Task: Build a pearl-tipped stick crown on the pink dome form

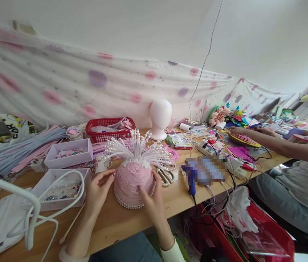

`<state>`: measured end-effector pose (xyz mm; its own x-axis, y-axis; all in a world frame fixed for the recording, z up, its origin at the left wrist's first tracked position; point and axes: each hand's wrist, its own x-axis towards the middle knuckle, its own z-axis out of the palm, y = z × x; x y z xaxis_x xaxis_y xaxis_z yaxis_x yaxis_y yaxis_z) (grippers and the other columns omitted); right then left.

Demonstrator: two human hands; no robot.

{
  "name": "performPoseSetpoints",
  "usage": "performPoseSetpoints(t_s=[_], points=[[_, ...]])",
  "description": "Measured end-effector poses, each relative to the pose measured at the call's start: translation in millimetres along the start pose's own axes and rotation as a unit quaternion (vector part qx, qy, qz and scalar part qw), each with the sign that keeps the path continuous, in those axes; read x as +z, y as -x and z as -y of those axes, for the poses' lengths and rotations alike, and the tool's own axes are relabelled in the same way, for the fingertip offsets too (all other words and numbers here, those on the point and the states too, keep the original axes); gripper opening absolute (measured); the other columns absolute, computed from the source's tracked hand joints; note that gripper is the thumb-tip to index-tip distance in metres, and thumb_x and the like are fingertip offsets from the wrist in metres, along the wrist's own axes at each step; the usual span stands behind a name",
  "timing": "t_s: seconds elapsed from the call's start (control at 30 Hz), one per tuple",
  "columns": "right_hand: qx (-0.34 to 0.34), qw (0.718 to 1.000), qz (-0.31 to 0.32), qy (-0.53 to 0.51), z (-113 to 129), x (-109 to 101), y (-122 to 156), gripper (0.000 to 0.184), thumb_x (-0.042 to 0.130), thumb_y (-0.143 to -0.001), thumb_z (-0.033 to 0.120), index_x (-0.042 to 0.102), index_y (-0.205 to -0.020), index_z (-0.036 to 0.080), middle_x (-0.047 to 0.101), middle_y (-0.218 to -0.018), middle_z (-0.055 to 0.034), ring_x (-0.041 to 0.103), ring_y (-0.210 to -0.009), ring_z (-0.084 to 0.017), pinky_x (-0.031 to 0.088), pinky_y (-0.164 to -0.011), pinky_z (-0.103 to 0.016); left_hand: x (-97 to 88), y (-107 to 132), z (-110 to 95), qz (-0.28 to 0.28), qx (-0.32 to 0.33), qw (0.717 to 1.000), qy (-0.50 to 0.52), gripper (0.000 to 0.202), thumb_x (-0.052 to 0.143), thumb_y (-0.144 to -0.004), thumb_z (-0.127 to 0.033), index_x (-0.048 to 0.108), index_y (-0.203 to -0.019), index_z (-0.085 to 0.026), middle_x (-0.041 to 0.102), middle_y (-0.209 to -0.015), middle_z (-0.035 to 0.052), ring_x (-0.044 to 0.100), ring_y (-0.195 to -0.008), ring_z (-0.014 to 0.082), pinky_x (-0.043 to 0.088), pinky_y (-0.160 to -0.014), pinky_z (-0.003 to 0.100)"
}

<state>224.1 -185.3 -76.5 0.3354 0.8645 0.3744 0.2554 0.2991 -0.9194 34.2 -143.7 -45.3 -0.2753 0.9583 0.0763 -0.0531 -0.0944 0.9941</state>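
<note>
A pink dome-shaped headpiece (132, 178) stands on the wooden table in front of me. Its surface looks wound with cord, pearl beads edge its lower rim, and white pearl-tipped strands (136, 145) fan out from its top. My left hand (101, 183) grips its left side, fingertips against the wall. On the other side, my right hand (154, 198) has its fingers around the right edge and its thumb on the front. Scissors (166, 177) with pale handles lie just beyond my right hand. A white paper cup (102, 163) stands behind my left hand.
White boxes of beads (87, 182) and a white lamp arm (35, 203) are at left. Behind stand a red basket (110, 136) and a white foam head (160, 116). At right are a blue glue gun (191, 180), cables, a power strip (235, 169) and a co-worker's arm (268, 142).
</note>
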Motion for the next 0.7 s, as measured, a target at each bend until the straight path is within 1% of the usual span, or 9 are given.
performPoseSetpoints(t_s=[0.07, 0.13, 0.23, 0.3, 0.33, 0.4, 0.5, 0.57, 0.7], points=[[0.066, 0.995, -0.038, -0.059, -5.6, -12.7, -13.9, 0.043, 0.062, -0.086, 0.043, 0.064, -0.122, 0.019, 0.066, -0.128, -0.0138, 0.060, -0.122, -0.029, 0.045, -0.107, -0.051, 5.1, 8.8, -5.8, 0.032, 0.078, 0.993, -0.078, 0.023, 0.073, -0.075, -0.041, 0.076, -0.092, -0.026, 0.077, -0.100, 0.0067, 0.070, -0.097, 0.0285, 0.055, -0.091, 0.046], [0.137, 0.984, -0.059, -0.100, -11.7, -22.4, -31.4, 0.032, 0.067, -0.079, 0.041, 0.073, -0.101, 0.019, 0.074, -0.110, -0.0112, 0.066, -0.109, -0.028, 0.050, -0.099, -0.048, 13.9, 19.0, -13.8, 0.065, 0.190, 0.967, -0.156, 0.016, 0.066, -0.082, -0.035, 0.076, -0.093, -0.028, 0.075, -0.101, 0.0063, 0.069, -0.098, 0.0271, 0.054, -0.090, 0.044], [0.203, 0.963, -0.036, -0.175, -16.1, -26.6, -56.5, 0.028, 0.075, -0.068, 0.037, 0.076, -0.089, 0.019, 0.077, -0.096, -0.0088, 0.070, -0.093, -0.027, 0.056, -0.081, -0.041, 34.1, 35.5, -25.9, 0.084, 0.353, 0.899, -0.246, 0.016, 0.064, -0.085, -0.030, 0.075, -0.096, -0.029, 0.072, -0.103, 0.0071, 0.066, -0.101, 0.0271, 0.050, -0.094, 0.046], [0.209, 0.954, -0.021, -0.213, -15.3, -24.3, -68.7, 0.029, 0.075, -0.068, 0.036, 0.074, -0.092, 0.019, 0.077, -0.096, -0.0080, 0.071, -0.084, -0.024, 0.056, -0.072, -0.035, 51.1, 47.3, -30.3, 0.093, 0.423, 0.851, -0.297, 0.018, 0.065, -0.085, -0.030, 0.074, -0.100, -0.028, 0.071, -0.109, 0.0085, 0.063, -0.107, 0.0289, 0.045, -0.100, 0.050], [0.203, 0.953, -0.025, -0.222, -14.4, -22.6, -73.1, 0.029, 0.075, -0.069, 0.036, 0.072, -0.093, 0.019, 0.077, -0.096, -0.0074, 0.072, -0.082, -0.023, 0.055, -0.069, -0.032, 59.7, 52.8, -30.9, 0.102, 0.440, 0.831, -0.325, 0.019, 0.065, -0.085, -0.031, 0.074, -0.103, -0.028, 0.070, -0.112, 0.0094, 0.062, -0.110, 0.0300, 0.042, -0.104, 0.053], [0.192, 0.953, -0.042, -0.231, -12.8, -19.9, -79.3, 0.026, 0.074, -0.070, 0.035, 0.069, -0.092, 0.021, 0.076, -0.097, -0.0060, 0.071, -0.082, -0.020, 0.054, -0.068, -0.029, 74.9, 61.7, -28.4, 0.112, 0.427, 0.805, -0.396, 0.027, 0.067, -0.086, -0.029, 0.071, -0.113, -0.027, 0.067, -0.125, 0.0116, 0.058, -0.118, 0.0325, 0.036, -0.107, 0.059], [0.156, 0.961, -0.061, -0.222, -12.1, -18.9, -85.0, 0.024, 0.075, -0.069, 0.034, 0.068, -0.088, 0.021, 0.076, -0.096, -0.0049, 0.071, -0.088, -0.021, 0.054, -0.079, -0.032, 84.7, 63.9, -20.0, 0.116, 0.423, 0.764, -0.473, 0.041, 0.069, -0.084, -0.022, 0.067, -0.124, -0.026, 0.062, -0.136, 0.0144, 0.054, -0.124, 0.0353, 0.036, -0.105, 0.061], [0.122, 0.969, -0.057, -0.207, -11.7, -19.5, -87.4, 0.023, 0.076, -0.068, 0.034, 0.070, -0.087, 0.021, 0.077, -0.095, -0.0050, 0.071, -0.091, -0.023, 0.053, -0.086, -0.035, 80.0, 57.6, -15.6, 0.134, 0.427, 0.748, -0.490, 0.045, 0.067, -0.081, -0.015, 0.067, -0.124, -0.028, 0.060, -0.139, 0.0129, 0.053, -0.125, 0.0347, 0.038, -0.104, 0.060], [0.070, 0.986, -0.026, -0.151, -6.2, -20.5, -88.1, 0.018, 0.075, -0.070, 0.030, 0.075, -0.085, 0.020, 0.078, -0.094, -0.0067, 0.071, -0.092, -0.027, 0.052, -0.087, -0.038, 52.8, 36.9, -18.8, 0.168, 0.436, 0.746, -0.475, 0.040, 0.065, -0.076, -0.007, 0.072, -0.109, -0.029, 0.061, -0.136, 0.0092, 0.051, -0.125, 0.0335, 0.038, -0.107, 0.057]])
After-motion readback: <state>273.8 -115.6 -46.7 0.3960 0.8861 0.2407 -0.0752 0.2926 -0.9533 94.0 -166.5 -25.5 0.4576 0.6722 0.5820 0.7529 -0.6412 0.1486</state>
